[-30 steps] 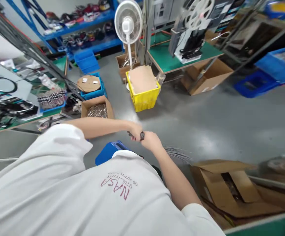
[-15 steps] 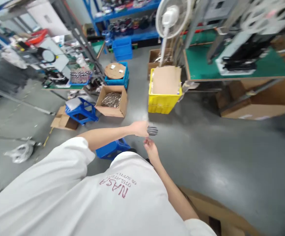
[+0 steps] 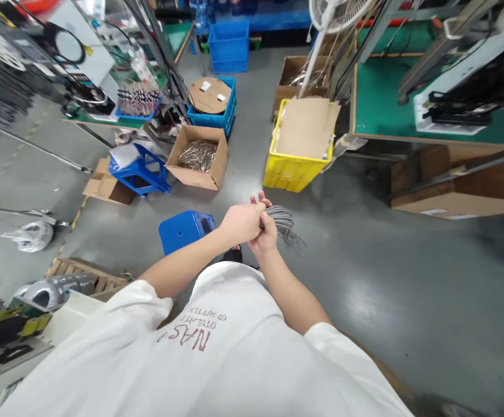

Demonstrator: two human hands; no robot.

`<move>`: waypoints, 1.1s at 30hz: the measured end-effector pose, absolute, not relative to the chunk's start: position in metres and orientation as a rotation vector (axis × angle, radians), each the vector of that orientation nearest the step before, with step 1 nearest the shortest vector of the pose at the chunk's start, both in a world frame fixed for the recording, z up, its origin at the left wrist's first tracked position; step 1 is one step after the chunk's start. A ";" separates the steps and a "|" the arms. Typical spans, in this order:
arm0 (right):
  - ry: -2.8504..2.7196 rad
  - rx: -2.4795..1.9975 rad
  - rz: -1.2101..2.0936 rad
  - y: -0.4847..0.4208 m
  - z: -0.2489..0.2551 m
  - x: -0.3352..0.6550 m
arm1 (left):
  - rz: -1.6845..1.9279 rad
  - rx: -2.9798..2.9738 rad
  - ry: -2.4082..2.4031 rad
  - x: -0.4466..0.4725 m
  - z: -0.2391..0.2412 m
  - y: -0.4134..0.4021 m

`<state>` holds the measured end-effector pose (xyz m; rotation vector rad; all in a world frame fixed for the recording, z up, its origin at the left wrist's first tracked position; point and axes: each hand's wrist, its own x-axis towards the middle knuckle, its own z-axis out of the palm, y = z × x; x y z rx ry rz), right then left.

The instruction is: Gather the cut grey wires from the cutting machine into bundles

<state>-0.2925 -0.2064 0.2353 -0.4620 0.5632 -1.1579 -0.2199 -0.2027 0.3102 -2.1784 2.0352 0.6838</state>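
Note:
A bundle of thin grey cables (image 3: 283, 220) sticks out to the right of my hands, its loose ends fanning down a little. My left hand (image 3: 242, 223) is closed in a fist around the bundle. Against it, my right hand (image 3: 265, 234) also grips the cables, with its thumb on top and some fingertips showing beyond. Both hands touch each other in front of my body, above the floor. The part of the bundle inside the hands is hidden.
A blue stool (image 3: 182, 231) stands just left of my hands. Ahead are a cardboard box (image 3: 217, 174) of thin wire-like pieces and a yellow crate (image 3: 293, 174) topped with cardboard. A green workbench (image 3: 378, 110) is at the right, and a white fan (image 3: 339, 11) stands behind the crate.
My right hand has come up from below and now grips the bundle beside my left hand. More of the cables show on the right. The view has shifted lower and nearer.

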 end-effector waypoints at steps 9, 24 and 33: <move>0.594 -0.346 -0.951 -0.189 0.193 -0.246 | 0.746 -2.210 2.038 -0.150 0.265 -0.189; 0.788 0.203 -1.274 -0.238 0.138 -0.311 | 1.210 -2.682 2.422 -0.103 0.235 -0.169; 0.123 0.525 -1.526 -0.294 0.145 -0.422 | 2.474 -3.217 0.775 -0.152 0.139 -0.172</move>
